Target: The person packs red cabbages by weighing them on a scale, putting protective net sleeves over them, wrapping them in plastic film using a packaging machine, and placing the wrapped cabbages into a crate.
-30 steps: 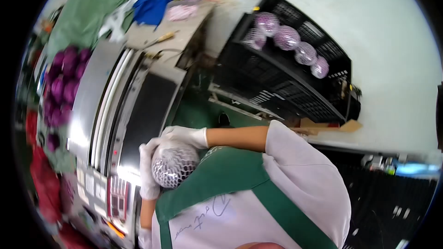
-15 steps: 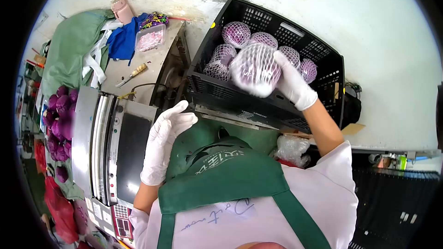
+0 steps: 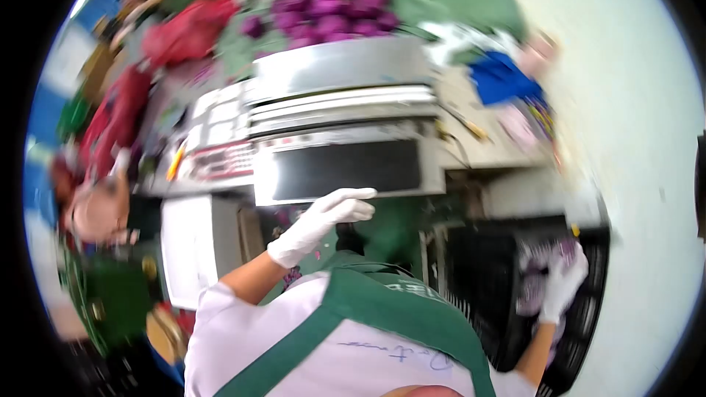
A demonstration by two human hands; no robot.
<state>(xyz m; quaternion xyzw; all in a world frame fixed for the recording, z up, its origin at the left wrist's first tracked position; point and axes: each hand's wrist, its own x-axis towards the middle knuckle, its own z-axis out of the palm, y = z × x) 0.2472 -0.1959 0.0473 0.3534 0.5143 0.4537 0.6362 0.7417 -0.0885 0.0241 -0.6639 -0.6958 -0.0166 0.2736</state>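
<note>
Placing, apparently: your right hand (image 3: 565,283) touches a netted purple ball (image 3: 566,250) in the 4-o'clock crate (image 3: 482,265), grip unclear; next calls for gentle release. Left hand (image 3: 323,224) empty, outstretched.

It's bright in here: the pale wall (image 3: 647,176) at right evenly lit, white glare burning on the left end of the metal machine (image 3: 342,134). Blur smears the right hand (image 3: 565,279) and dark crate (image 3: 478,265), lower right; edges bow into black corners.
</note>
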